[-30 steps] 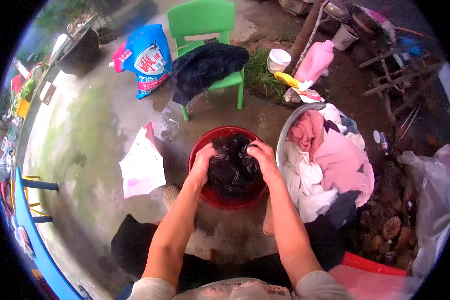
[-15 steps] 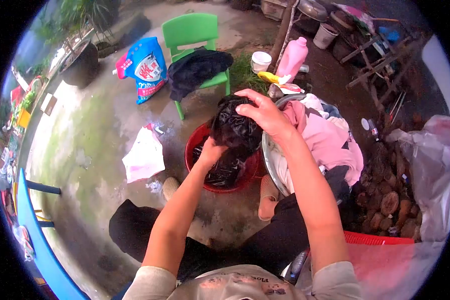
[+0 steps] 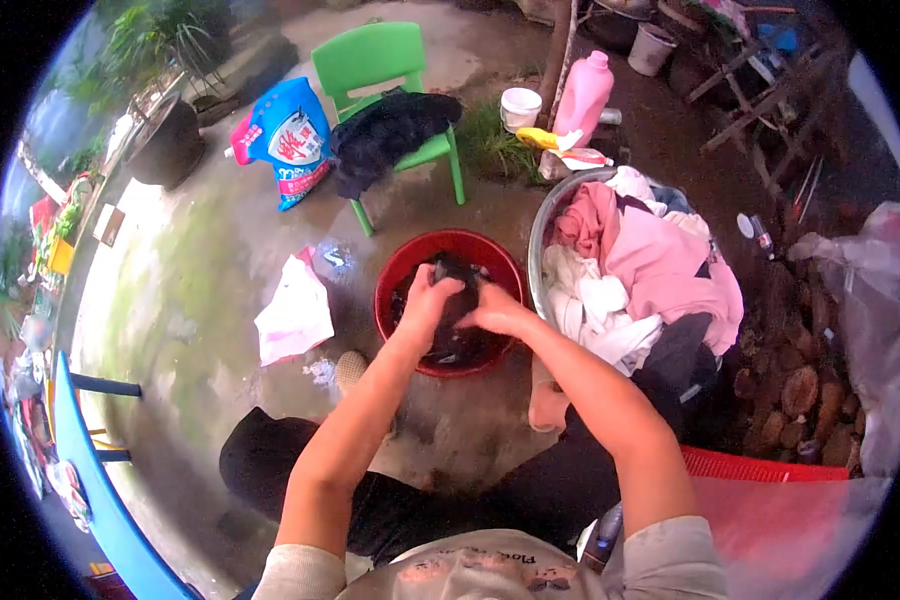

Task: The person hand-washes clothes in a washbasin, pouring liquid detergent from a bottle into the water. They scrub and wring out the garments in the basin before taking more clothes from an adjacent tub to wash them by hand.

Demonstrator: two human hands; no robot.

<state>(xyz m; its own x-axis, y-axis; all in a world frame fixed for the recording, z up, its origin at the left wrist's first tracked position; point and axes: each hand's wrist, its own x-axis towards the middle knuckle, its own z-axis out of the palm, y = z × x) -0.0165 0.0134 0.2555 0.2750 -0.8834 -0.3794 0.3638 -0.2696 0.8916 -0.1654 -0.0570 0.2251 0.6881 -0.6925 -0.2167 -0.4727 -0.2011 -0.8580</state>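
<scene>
Between my feet a red basin [image 3: 506,345] stands on the wet concrete. Inside it is a dark, wet piece of clothing [image 3: 456,275], bunched up between both hands. My left hand [image 3: 430,300] is closed on its left side, fingers partly hidden by the cloth. On the right side my right hand [image 3: 497,308] grips the same garment, with its fingertips down in the basin. A metal tub [image 3: 537,235] heaped with pink, white and dark clothes [image 3: 660,250] stands just right of the basin.
Behind the basin is a green chair [image 3: 370,60] with a black garment [image 3: 395,135] over its seat. A blue detergent bag [image 3: 292,140] stands left of it. A pink bottle [image 3: 582,100] and white bucket [image 3: 521,108] are at the back. White cloth [image 3: 295,312] lies on the ground.
Both hands have lowered the dark garment from above the basin down into it. My right hand has come down from the top of the bundle to its right side.
</scene>
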